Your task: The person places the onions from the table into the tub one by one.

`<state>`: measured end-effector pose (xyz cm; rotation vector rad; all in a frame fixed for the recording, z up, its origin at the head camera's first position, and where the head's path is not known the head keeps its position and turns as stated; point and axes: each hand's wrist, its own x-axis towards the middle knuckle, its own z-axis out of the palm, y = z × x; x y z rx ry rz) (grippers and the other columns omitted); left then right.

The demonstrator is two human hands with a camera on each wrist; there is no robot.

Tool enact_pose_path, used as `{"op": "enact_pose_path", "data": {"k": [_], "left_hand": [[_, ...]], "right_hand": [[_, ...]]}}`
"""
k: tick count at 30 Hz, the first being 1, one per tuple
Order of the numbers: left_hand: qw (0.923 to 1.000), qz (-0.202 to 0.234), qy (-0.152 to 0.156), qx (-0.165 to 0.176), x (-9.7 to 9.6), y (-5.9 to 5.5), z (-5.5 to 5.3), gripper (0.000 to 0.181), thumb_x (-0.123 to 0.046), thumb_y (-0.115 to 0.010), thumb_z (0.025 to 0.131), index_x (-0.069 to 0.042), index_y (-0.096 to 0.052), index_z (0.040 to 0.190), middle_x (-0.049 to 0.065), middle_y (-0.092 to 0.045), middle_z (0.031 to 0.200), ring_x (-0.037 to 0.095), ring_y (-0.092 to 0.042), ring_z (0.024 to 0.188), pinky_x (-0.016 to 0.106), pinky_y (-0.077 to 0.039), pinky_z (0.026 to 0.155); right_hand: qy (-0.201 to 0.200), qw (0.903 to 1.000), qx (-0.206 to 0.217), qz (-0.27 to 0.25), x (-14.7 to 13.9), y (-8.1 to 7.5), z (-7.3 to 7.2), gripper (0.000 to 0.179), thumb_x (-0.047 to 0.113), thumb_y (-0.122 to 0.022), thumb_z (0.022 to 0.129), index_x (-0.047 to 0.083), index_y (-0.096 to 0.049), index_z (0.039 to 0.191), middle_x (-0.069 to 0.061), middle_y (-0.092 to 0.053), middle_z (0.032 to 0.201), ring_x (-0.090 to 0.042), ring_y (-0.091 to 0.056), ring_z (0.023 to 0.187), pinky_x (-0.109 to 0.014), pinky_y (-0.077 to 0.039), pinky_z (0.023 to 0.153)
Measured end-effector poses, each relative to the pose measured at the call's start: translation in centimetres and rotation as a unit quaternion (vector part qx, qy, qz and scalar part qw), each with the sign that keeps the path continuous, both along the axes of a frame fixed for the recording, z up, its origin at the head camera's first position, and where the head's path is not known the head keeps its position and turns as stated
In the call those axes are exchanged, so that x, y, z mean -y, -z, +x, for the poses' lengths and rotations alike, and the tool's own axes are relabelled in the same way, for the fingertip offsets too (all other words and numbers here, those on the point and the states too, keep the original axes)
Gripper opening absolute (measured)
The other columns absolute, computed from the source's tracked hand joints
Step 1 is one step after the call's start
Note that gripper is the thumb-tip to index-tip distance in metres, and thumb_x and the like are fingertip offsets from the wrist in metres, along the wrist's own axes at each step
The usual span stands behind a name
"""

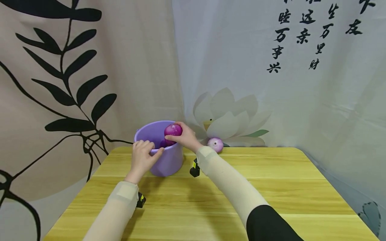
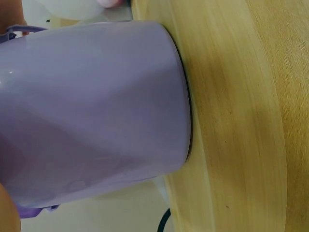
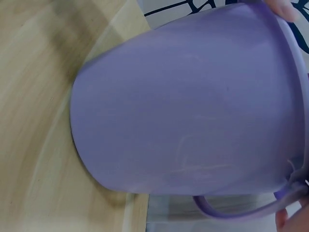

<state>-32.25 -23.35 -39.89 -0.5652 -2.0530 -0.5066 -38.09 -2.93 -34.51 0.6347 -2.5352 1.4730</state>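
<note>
A light purple bucket [image 1: 167, 162] stands upright near the back edge of the table. My left hand [image 1: 142, 159] grips its near left rim, the thumb lying along the edge. Over the bucket's right side, my right hand [image 1: 188, 138] holds a glossy purple onion [image 1: 173, 130] between thumb and fingers, at the mouth of the bucket. Darker purple shows inside below it, mostly hidden by the rim. In the left wrist view the bucket's wall [image 2: 106, 106] fills much of the picture. The right wrist view shows its curved handle [image 3: 227, 212] hanging at the side.
A paler purple-white onion [image 1: 215, 144] rests at the back edge of the wooden table [image 1: 265, 187], right of the bucket. Behind hangs a printed cloth [image 1: 144, 67] with leaves, a lotus and characters. Each wrist wears a small black camera [image 1: 195, 169].
</note>
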Motion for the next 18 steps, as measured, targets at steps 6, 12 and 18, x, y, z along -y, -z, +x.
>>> {"op": "enact_pose_path", "data": {"k": [6,12,18], "left_hand": [[1.0,-0.003,-0.005,0.001,-0.1,-0.1,-0.1,0.049,-0.054,-0.053,0.089,-0.015,-0.038,0.063,-0.003,-0.035,0.059,0.023,-0.034,0.06,0.046,-0.031,0.073],[1.0,-0.003,-0.005,0.001,-0.2,-0.1,-0.1,0.049,-0.054,-0.053,0.088,-0.015,-0.037,0.063,-0.003,-0.035,0.059,0.023,-0.034,0.06,0.047,-0.031,0.074],[1.0,-0.001,-0.007,0.001,-0.1,-0.1,0.1,0.05,-0.055,-0.053,0.088,-0.015,-0.038,0.063,-0.003,-0.035,0.06,0.023,-0.034,0.061,0.046,-0.031,0.074]], "right_hand": [[0.018,0.9988,-0.037,0.029,0.7,-0.4,0.0,0.077,0.048,-0.079,0.074,0.014,-0.049,0.136,-0.006,-0.061,0.124,-0.02,-0.057,0.108,-0.048,-0.026,0.1],[0.027,0.9959,-0.059,0.062,1.4,-0.7,-0.1,0.076,0.05,-0.079,0.074,0.014,-0.051,0.134,-0.003,-0.063,0.121,-0.017,-0.058,0.104,-0.044,-0.025,0.097],[0.016,0.9967,-0.051,0.06,1.8,-1.3,0.0,0.076,0.052,-0.078,0.074,0.015,-0.051,0.135,-0.002,-0.062,0.122,-0.017,-0.058,0.105,-0.037,-0.036,0.098]]}}
